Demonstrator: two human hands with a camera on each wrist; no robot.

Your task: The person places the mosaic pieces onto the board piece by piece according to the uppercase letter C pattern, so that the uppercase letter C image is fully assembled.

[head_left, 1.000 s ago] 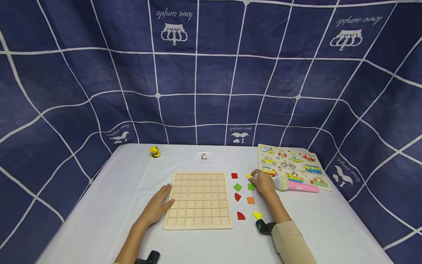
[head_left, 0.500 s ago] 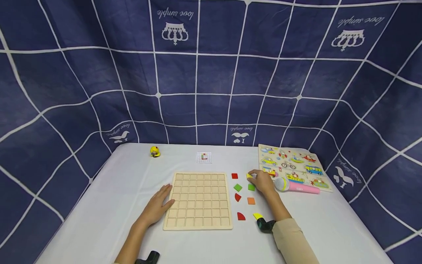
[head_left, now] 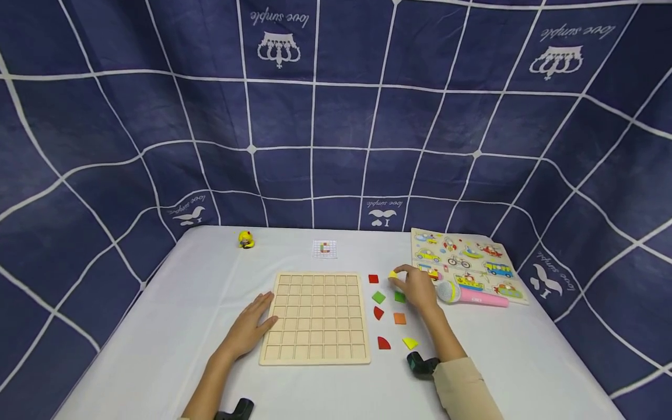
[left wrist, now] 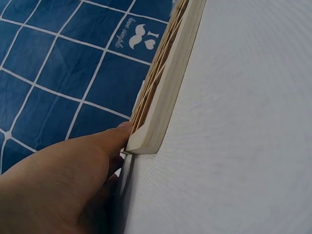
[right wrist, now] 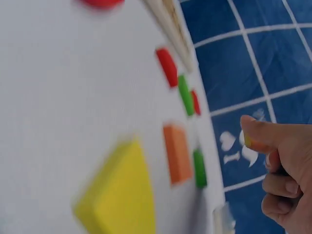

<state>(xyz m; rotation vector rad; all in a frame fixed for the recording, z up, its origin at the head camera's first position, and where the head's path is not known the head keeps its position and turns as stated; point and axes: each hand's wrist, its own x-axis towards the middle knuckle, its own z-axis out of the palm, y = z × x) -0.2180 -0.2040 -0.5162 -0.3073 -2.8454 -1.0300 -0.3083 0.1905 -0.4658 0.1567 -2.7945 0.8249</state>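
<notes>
My right hand [head_left: 418,287] pinches a small yellow piece [head_left: 392,275] between thumb and fingertips, above the far end of the loose pieces. In the right wrist view that yellow piece [right wrist: 247,141] is mostly hidden by the thumb, and the other fingers are curled in. My left hand [head_left: 251,328] lies along the left edge of a square wooden grid board [head_left: 315,364], fingers extended and thumb at the rim. Up close, the left wrist view has the thumb of my left hand [left wrist: 68,170] against the board's corner [left wrist: 146,139]. The board's square cells hold no pieces.
Right of the board lie a red square [head_left: 373,279], green pieces [head_left: 378,297], red quarter-rounds [head_left: 384,343], an orange square [head_left: 400,318] and another yellow piece [head_left: 410,343]. Beyond are a pink microphone [head_left: 480,297], picture puzzle [head_left: 457,248], pattern card [head_left: 325,249] and yellow duck toy [head_left: 245,239].
My right hand has lifted the yellow piece from the table and shifted it slightly left and away. My left hand has stayed on the board's edge.
</notes>
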